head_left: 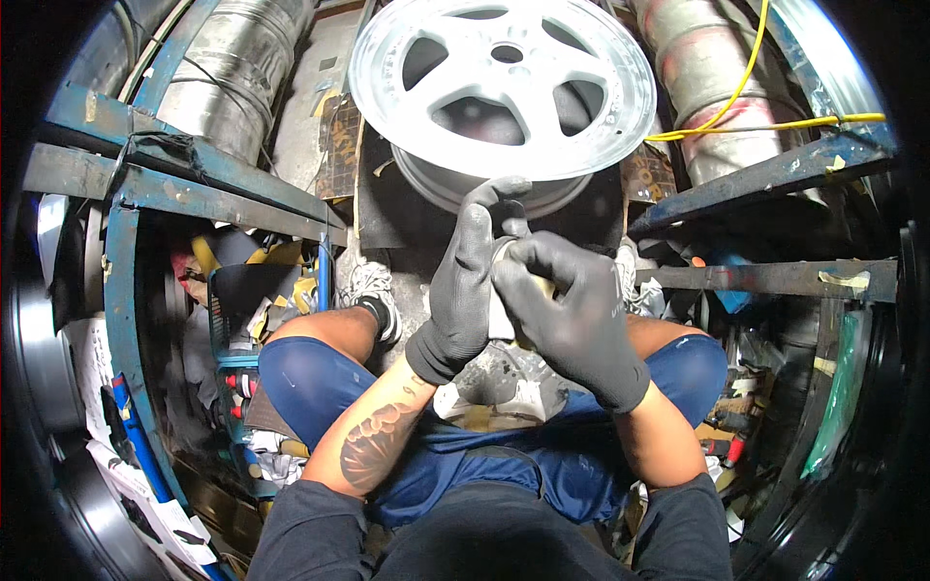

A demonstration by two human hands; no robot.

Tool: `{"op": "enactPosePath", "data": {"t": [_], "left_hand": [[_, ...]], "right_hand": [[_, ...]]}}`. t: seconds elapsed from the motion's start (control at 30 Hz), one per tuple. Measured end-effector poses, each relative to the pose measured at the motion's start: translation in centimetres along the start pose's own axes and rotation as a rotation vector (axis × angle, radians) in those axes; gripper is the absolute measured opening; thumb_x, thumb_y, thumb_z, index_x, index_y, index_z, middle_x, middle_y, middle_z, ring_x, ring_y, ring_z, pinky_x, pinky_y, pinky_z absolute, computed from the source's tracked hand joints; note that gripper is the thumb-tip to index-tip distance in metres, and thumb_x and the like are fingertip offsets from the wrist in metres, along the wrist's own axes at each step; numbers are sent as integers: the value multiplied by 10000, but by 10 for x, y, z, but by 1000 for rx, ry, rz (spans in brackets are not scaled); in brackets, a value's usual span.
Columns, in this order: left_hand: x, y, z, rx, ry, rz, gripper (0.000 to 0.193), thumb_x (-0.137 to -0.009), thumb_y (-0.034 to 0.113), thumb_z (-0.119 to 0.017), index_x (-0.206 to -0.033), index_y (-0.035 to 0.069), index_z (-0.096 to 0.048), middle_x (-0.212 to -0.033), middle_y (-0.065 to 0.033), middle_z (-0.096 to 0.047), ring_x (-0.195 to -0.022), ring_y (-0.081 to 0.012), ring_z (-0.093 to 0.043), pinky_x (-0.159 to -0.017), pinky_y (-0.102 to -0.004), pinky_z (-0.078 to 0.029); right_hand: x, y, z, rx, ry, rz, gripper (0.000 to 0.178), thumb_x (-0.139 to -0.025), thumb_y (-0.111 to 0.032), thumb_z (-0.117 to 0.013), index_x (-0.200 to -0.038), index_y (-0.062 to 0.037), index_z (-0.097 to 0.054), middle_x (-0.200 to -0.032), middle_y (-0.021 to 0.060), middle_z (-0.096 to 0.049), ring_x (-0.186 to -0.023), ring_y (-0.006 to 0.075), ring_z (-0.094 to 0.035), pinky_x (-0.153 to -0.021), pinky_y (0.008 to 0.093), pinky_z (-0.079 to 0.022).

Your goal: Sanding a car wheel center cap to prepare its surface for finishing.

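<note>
Both my hands wear dark grey gloves and meet in front of the wheel. Between them is a small pale, whitish-yellow piece (pixel 500 318), mostly covered by the gloves, so its kind does not show. My right hand (pixel 573 315) pinches it with bent fingers and thumb. Against its other side lies my left hand (pixel 463 281), fingers pointing up and curled over at the tips. Just beyond the fingertips, a silvery-white spoked wheel rim (pixel 542 82) lies face up, tilted slightly, over a second rim part (pixel 436 184).
Blue-painted metal frames (pixel 232 198) stand on both sides. Large metal drums (pixel 232 77) lie beyond them, with a yellow cable (pixel 741 97) across the right one. Shelves at left and right hold clutter, including scraps (pixel 276 310). My knees flank the work spot.
</note>
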State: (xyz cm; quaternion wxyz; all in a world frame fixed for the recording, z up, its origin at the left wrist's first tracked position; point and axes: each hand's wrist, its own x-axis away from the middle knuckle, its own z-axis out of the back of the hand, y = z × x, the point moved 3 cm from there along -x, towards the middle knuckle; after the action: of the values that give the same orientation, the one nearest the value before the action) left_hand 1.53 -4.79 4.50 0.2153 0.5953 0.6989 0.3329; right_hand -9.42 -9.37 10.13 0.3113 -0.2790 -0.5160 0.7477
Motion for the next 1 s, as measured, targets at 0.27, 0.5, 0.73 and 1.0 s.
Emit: {"op": "enactPosePath", "data": {"t": [0.27,0.5,0.73,1.0], "left_hand": [[-3,2,-11,437,-140,115,701,-1050,573,-383,-1456,3,-355,-1036,-68,-550,-908,-152,-590,-786,-257,-539],[1,-6,-10,-4,-1,-51,451,-1085,370,-423,-1347,6,-472,-1061,-71,-591,-961,-136,-619,-841,-265,-550],[-1,-18,6,495,-95,138,415,-1105,371,-349,-1243,23,-529,-1074,-90,-644,-994,-184,-661,-907,-324,-562],[1,-34,14,310,-45,216,555,-1076,456,-320,-1197,-23,-572,-1014,-112,-674,-940,-189,-672,-843,-310,-561]], "right_hand": [[9,-5,37,-321,32,-277,170,-952,-159,-682,-994,5,-673,-776,-1,-653,-684,33,-582,-591,211,-465],[12,3,31,-342,75,-295,180,-956,-133,-675,-1068,8,-678,-900,1,-675,-729,32,-602,-654,202,-493],[16,12,20,-331,2,-351,140,-948,-98,-677,-1039,7,-696,-919,19,-685,-794,42,-603,-710,215,-503],[12,16,32,-185,83,-187,133,-936,-91,-666,-1001,25,-677,-934,23,-685,-848,65,-606,-755,253,-514]]}}
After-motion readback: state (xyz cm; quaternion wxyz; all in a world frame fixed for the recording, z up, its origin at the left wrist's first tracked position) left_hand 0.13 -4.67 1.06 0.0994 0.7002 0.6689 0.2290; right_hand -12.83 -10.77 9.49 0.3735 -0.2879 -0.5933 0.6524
